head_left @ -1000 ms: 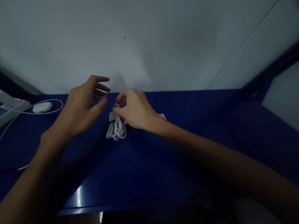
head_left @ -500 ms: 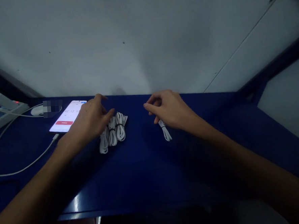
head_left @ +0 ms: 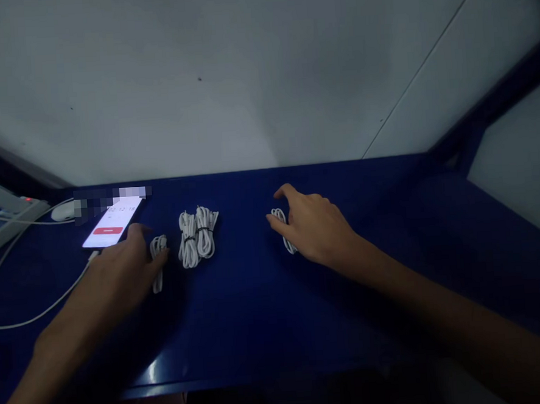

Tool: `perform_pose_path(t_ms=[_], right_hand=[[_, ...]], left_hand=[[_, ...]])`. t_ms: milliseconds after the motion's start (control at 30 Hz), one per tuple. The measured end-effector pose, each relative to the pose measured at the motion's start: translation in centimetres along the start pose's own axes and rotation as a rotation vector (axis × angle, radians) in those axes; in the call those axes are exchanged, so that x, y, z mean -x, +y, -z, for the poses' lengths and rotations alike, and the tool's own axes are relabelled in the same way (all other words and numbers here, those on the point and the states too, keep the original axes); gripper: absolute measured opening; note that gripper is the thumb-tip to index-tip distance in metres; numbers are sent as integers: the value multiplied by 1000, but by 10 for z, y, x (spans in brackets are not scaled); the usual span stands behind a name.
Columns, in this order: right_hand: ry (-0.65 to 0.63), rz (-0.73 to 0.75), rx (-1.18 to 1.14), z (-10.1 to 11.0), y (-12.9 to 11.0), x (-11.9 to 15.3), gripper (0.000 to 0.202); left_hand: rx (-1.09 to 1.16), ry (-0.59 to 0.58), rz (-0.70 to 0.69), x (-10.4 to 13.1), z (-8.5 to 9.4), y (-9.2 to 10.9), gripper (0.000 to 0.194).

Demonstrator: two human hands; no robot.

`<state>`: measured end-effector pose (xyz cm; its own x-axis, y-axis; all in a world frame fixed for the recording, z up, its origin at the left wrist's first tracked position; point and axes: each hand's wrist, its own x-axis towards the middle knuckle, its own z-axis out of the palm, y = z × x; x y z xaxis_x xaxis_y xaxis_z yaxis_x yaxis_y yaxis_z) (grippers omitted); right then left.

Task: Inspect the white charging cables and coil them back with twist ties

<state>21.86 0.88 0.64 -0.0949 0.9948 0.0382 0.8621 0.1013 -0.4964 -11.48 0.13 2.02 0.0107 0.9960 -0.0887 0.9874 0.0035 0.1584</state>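
Note:
On the blue table lie two bundles of white cable side by side, a left one (head_left: 189, 242) and a right one (head_left: 205, 233), each with a dark tie round its middle. Left of them, my left hand (head_left: 120, 263) is closed on another white cable bundle (head_left: 158, 282), its thumb across the front and its other fingers partly hidden. Over to the right, my right hand (head_left: 322, 229) is open, with thumb and index finger apart. Between and under those fingers lies one more white cable bundle (head_left: 280, 216), its lower part partly covered by the hand.
A lit phone (head_left: 109, 227) lies at the left with a white charging cord (head_left: 43, 319) plugged in. Behind it are a white rounded object (head_left: 62, 211) and a power strip (head_left: 23, 211) with a red light. A pale wall (head_left: 246, 106) rises behind the blue table (head_left: 244, 313).
My left hand has moved left and nearer, carrying one cable bundle away from the other two. My right hand has opened its pinch around its bundle. The view has shifted slightly.

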Motion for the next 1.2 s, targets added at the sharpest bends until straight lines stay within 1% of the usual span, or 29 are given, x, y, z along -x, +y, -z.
perform_pose_path(t_ms=[67, 100, 133, 200, 233, 267, 300, 333, 400, 467, 533, 600, 633, 667, 700, 767, 800, 833, 867, 900, 967, 1067, 1100, 1133, 1167, 1200], right_hand=[[-4, 14, 21, -3, 1, 1, 48], [-7, 20, 29, -5, 2, 2, 48], [-11, 26, 35, -6, 2, 2, 47], [-23, 37, 45, -8, 3, 3, 45], [-29, 42, 48, -9, 3, 3, 44], [-34, 46, 52, -10, 3, 2, 44], [-37, 49, 56, -11, 4, 2, 45], [-39, 49, 60, -12, 4, 2, 45], [-42, 45, 68, -13, 5, 2, 44], [-46, 42, 72, -14, 6, 2, 44], [-51, 43, 72, -14, 7, 2, 43], [-56, 44, 74, -13, 6, 2, 41], [-58, 44, 75, -13, 6, 2, 40], [-60, 43, 77, -13, 5, 1, 39], [-61, 41, 80, -13, 5, 1, 38], [-62, 35, 87, -13, 4, 0, 37], [-61, 32, 92, -13, 4, 0, 36], [-59, 29, 98, -14, 4, 0, 36], [-57, 28, 105, -15, 4, -1, 35], [-53, 26, 113, -15, 4, 0, 35], [-24, 9, 142, -16, 0, 2, 38], [103, 16, 201, -17, -18, 6, 44], [164, 104, 196, -18, -27, 7, 43], [188, 199, 142, -18, -37, 6, 39], [148, 275, 48, -20, -48, 3, 36], [84, 305, -58, -21, -59, -2, 35]], left_hand=[[61, 35, 23, 5, -1, 7, 64], [119, 12, 8, 6, 2, 12, 67], [157, 34, 0, 6, 6, 17, 69], [198, 101, 3, 4, 14, 27, 69], [225, 163, -6, 1, 18, 32, 70], [242, 182, -34, -2, 20, 37, 69], [268, 155, -73, -6, 21, 42, 68], [292, 156, -109, -11, 20, 46, 66], [305, 104, -154, -20, 16, 53, 68], [264, 118, -167, -25, 13, 59, 69], [232, 136, -156, -22, 13, 60, 75], [200, 196, -113, -15, 17, 57, 79], [201, 186, -116, -11, 19, 53, 81], [200, 196, -137, -8, 20, 48, 86], [203, 204, -207, -6, 20, 42, 94], [253, 118, -425, -6, 17, 28, 115], [240, 40, -473, -8, 14, 22, 121], [216, -33, -484, -10, 11, 17, 126], [217, -45, -487, -13, 8, 13, 133], [218, -62, -483, -15, 6, 9, 135], [225, -43, -481, -20, 3, 6, 134], [232, -6, -495, -24, 2, 3, 129], [240, -3, -501, -25, 1, 2, 128], [251, -2, -504, -26, 1, 1, 128], [263, 1, -504, -26, 0, -1, 126], [275, 6, -503, -27, -2, -2, 126]])
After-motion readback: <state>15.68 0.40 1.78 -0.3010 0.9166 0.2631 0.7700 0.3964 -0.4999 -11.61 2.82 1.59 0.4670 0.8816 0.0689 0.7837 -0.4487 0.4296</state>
